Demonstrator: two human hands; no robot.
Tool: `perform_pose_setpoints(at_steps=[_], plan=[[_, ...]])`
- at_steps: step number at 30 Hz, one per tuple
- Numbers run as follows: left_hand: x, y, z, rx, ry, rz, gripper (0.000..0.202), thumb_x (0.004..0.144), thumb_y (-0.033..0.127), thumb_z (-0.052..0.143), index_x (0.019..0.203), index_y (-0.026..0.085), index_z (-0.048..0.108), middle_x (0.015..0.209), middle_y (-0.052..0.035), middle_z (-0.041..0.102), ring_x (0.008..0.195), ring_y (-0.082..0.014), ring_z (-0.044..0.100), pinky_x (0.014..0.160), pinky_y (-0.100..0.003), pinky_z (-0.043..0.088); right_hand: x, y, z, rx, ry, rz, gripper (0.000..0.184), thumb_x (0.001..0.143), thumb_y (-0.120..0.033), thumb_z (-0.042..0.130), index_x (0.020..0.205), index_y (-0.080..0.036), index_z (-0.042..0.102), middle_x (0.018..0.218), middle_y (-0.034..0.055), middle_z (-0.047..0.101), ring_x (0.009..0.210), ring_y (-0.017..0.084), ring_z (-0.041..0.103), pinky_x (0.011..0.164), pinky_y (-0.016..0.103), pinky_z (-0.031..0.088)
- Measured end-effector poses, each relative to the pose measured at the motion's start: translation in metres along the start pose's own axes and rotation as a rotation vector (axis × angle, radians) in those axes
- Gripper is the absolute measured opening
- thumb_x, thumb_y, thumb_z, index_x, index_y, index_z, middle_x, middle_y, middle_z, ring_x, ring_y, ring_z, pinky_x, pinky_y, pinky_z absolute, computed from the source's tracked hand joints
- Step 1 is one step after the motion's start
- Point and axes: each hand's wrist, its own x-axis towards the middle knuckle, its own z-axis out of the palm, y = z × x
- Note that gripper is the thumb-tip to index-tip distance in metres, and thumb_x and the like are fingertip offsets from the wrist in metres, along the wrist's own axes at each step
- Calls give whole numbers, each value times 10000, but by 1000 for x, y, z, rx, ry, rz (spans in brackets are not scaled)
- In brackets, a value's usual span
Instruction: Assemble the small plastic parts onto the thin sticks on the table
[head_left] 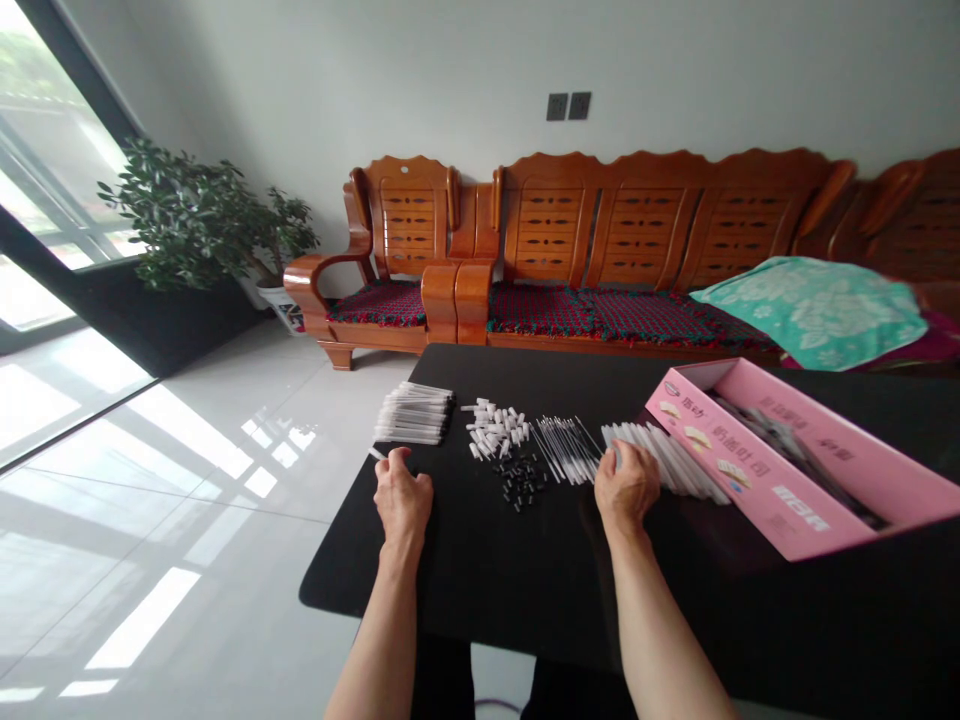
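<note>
My left hand (402, 495) rests on the black table (487, 570) near its left edge, fingers curled around a thin white tube whose tip pokes out to the left. My right hand (625, 483) lies with fingers bent on the near end of a row of white pen barrels (667, 458). Between my hands lie a stack of white tubes (415, 412), a scatter of small white caps (495, 425), small black tips (521, 480) and thin refills (564, 448).
An open pink cardboard box (795, 470) with dark contents sits at the right of the table. Behind the table stand a wooden armchair (375, 265) and a wooden sofa (637, 250) with a green cloth. A potted plant (202, 220) stands by the window.
</note>
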Motion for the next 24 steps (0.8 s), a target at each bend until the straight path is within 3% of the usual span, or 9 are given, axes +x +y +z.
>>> perform_pose_setpoints(at_steps=[4, 6, 8, 12, 15, 19, 24], plan=[[-6, 4, -16, -110, 99, 60, 498, 755, 136, 613, 1247, 211, 584, 1262, -137, 581, 776, -230, 674, 784, -399, 526, 1, -2, 0, 13, 4, -13, 196, 852, -200, 512, 929, -134, 681, 879, 129, 679, 839, 258, 587, 804, 383, 439], [-5, 10, -18, -263, 128, 91, 554, 762, 146, 629, 1306, 228, 559, 1291, -124, 590, 671, -161, 654, 786, -373, 541, 1, -3, 0, 18, 11, -32, 192, 854, -195, 515, 931, -133, 680, 879, 127, 683, 838, 254, 589, 807, 378, 444], [-2, 16, -13, -487, 85, 79, 615, 762, 184, 666, 1358, 246, 527, 1268, -112, 624, 627, -125, 638, 745, -339, 562, 1, -4, 0, 18, 16, -48, 190, 860, -193, 513, 934, -137, 678, 878, 122, 686, 834, 252, 590, 808, 376, 448], [7, 34, 12, -1082, -149, -18, 757, 709, 312, 767, 1402, 224, 475, 1343, -153, 598, 665, -121, 636, 609, -304, 584, 2, -6, -2, 17, 32, -68, 188, 884, -210, 505, 930, -145, 675, 874, 113, 694, 828, 250, 597, 805, 373, 458], [7, 50, 32, -1338, -363, -127, 919, 641, 309, 841, 1443, 188, 412, 1169, -160, 688, 756, -171, 674, 621, -289, 572, 1, -17, -4, 71, 14, -95, 207, 924, -242, 487, 953, -150, 669, 895, 117, 695, 853, 248, 609, 819, 378, 467], [-2, 67, 47, -1465, -598, -144, 991, 629, 287, 862, 1480, 221, 359, 980, -73, 712, 742, -158, 676, 617, -255, 545, -6, -52, -8, 237, -72, -193, 212, 966, -250, 470, 1010, -167, 660, 922, 113, 691, 894, 241, 615, 837, 378, 480], [-14, 70, 60, -1503, -721, -90, 806, 662, 296, 846, 1386, 223, 499, 916, 1, 631, 656, -107, 641, 634, -263, 556, -21, -90, -10, 368, -254, -314, 207, 984, -210, 452, 988, -168, 655, 852, 90, 660, 833, 223, 594, 797, 361, 470]])
